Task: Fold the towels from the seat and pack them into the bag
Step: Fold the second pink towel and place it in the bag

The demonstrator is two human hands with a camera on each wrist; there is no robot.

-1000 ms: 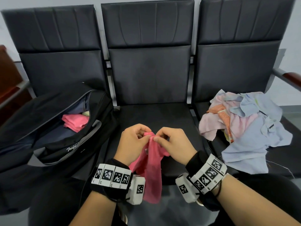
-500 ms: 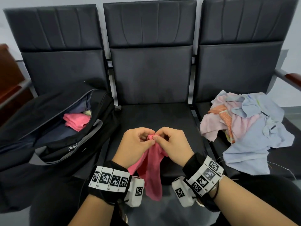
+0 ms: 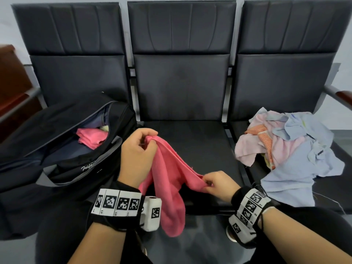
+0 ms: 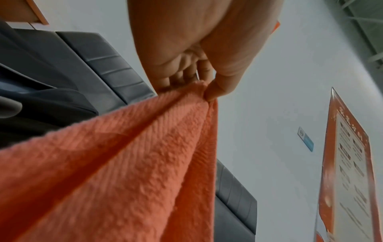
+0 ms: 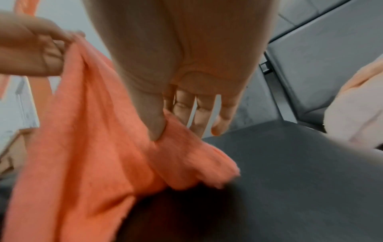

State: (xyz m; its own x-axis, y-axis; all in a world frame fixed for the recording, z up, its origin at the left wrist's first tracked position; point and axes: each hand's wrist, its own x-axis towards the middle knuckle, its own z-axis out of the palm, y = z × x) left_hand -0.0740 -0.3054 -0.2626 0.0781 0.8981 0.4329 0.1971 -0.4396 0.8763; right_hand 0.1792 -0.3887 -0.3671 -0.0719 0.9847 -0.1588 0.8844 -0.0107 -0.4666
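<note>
While both hands, left hand (image 3: pixel 137 155) and right hand (image 3: pixel 219 184), pinch one pink towel (image 3: pixel 169 180), three seats (image 3: pixel 182 149) hold a black bag (image 3: pixel 62 149) with blurry white writing.

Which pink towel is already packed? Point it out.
The folded pink towel lying inside the open black bag on the left seat. The other bright pink towel hangs unfolded, pinched between the left hand and right hand.
</note>
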